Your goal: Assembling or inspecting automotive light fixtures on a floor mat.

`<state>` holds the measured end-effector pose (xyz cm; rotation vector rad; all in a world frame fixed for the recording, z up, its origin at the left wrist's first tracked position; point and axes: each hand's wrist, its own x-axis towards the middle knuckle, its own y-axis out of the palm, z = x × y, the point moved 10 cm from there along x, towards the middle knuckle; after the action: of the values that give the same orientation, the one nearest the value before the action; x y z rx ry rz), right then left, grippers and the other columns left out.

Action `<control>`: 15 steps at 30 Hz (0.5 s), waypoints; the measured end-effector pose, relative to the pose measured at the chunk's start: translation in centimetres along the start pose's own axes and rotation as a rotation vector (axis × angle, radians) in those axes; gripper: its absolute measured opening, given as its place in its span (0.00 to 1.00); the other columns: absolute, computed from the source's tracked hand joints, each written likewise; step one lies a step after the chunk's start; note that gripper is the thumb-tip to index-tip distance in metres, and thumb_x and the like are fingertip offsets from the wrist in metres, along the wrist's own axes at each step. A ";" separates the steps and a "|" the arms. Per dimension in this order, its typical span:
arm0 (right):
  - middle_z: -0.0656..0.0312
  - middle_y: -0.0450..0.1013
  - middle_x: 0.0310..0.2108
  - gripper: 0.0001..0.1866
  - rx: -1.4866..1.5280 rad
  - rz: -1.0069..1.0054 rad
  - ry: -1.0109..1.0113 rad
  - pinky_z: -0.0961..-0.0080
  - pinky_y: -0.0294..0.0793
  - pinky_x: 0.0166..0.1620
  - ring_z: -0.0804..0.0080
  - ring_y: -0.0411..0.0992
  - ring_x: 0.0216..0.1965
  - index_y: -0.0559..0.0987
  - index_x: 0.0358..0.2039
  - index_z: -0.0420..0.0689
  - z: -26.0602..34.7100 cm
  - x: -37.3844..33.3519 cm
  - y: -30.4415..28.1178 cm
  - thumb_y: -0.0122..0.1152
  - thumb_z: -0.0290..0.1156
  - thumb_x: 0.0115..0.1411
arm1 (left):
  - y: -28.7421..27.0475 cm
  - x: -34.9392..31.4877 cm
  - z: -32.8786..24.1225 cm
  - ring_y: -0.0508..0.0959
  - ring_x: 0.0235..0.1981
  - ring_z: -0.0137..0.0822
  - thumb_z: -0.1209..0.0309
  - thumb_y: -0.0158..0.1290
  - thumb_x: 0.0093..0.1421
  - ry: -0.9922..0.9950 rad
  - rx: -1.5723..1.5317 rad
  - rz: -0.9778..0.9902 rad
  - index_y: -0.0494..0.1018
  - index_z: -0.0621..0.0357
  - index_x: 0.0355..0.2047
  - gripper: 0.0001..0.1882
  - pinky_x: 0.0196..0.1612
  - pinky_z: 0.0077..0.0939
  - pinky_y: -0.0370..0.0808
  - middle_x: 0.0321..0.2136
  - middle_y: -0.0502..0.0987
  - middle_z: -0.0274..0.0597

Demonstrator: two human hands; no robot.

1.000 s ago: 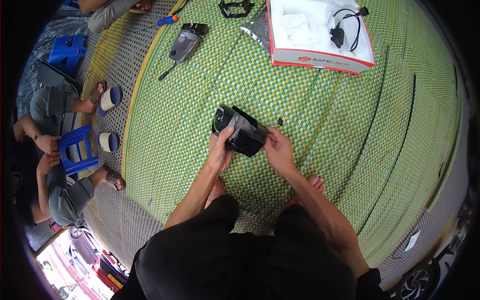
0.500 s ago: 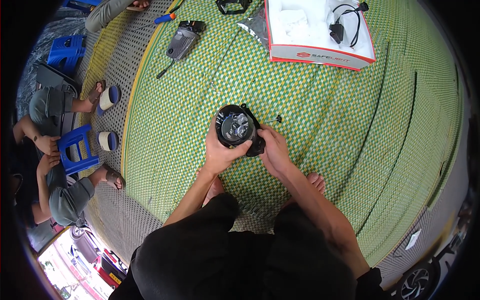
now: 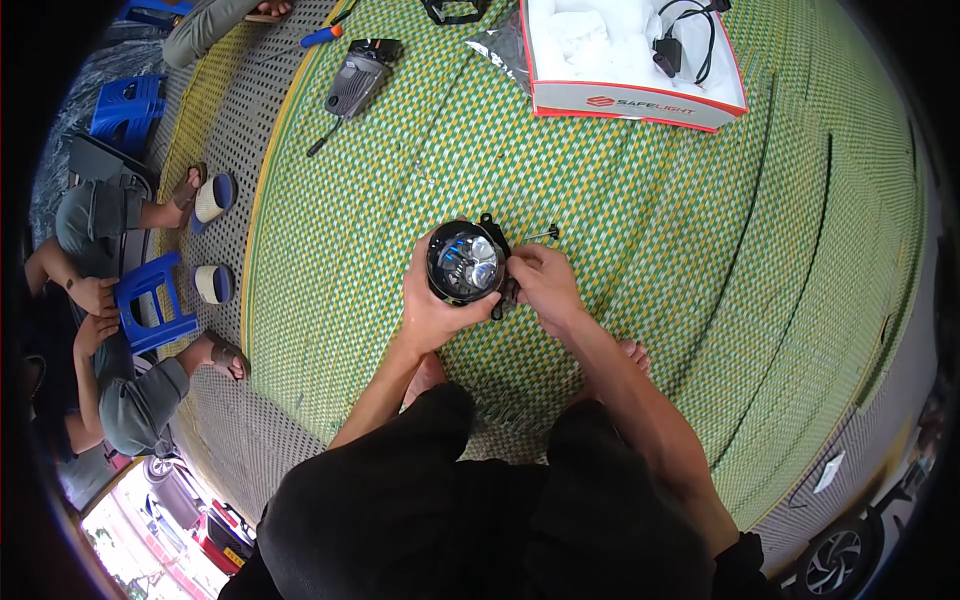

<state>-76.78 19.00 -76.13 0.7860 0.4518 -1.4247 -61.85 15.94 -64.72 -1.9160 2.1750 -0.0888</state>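
Observation:
A round black fog lamp [image 3: 466, 262] with a clear glass front and several lens parts inside is tilted with its glass upward. My left hand [image 3: 430, 312] is closed around its left and near side, thumb across the near rim. Along the lamp's right side runs a flat black mounting bracket [image 3: 497, 236]. The fingers of my right hand [image 3: 547, 287] are bent and pinch at the bracket's outer edge; the exact spot under the fingertips is hidden. Just beyond that hand, a small screw with a black knob-like head [image 3: 552, 231] lies on the woven mat [image 3: 620, 240].
A grey cordless power tool [image 3: 360, 82] lies at the far left of the mat, near a blue-orange tube [image 3: 321, 37]. A red-edged white box [image 3: 640, 105] with foam and a black cable [image 3: 690, 45] stands far ahead. A seated person [image 3: 105, 290] rests hands by a blue stool [image 3: 155, 300].
The lamp has turned so its glass faces more upward, showing the bracket's narrow edge. My right fingers have drawn together at that edge. The view has shifted slightly.

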 end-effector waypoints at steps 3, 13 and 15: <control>0.54 0.79 0.39 0.18 -0.095 0.168 -0.146 0.76 0.78 0.39 0.71 0.78 0.37 0.75 0.52 0.33 1.6 -0.5 0.6 0.58 0.30 0.64 | -0.4 -0.4 -0.1 0.79 0.47 0.34 0.71 0.72 0.41 0.038 -0.048 -0.024 0.64 0.66 0.57 0.43 0.54 0.29 0.75 0.46 0.77 0.45; 0.56 0.78 0.38 0.16 0.266 0.124 -0.238 0.77 0.80 0.38 0.73 0.78 0.36 0.75 0.51 0.33 1.9 -2.4 -0.6 0.62 0.24 0.65 | -1.0 -1.4 7.4 0.81 0.48 0.42 0.62 0.57 0.64 -0.442 -0.926 -0.199 0.67 0.64 0.56 0.25 0.56 0.42 0.78 0.48 0.78 0.50; 0.56 0.78 0.36 0.14 0.205 0.075 -0.260 0.77 0.80 0.37 0.73 0.78 0.33 0.76 0.49 0.32 1.9 -2.4 -0.2 0.62 0.23 0.64 | 0.1 -2.0 8.2 0.78 0.53 0.45 0.48 0.53 0.63 -0.554 -1.021 -0.205 0.68 0.62 0.58 0.33 0.59 0.48 0.74 0.53 0.76 0.50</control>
<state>-77.60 19.30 -73.15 0.7591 0.0768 -1.4931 -59.89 18.82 -72.36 -2.1791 1.7185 1.5730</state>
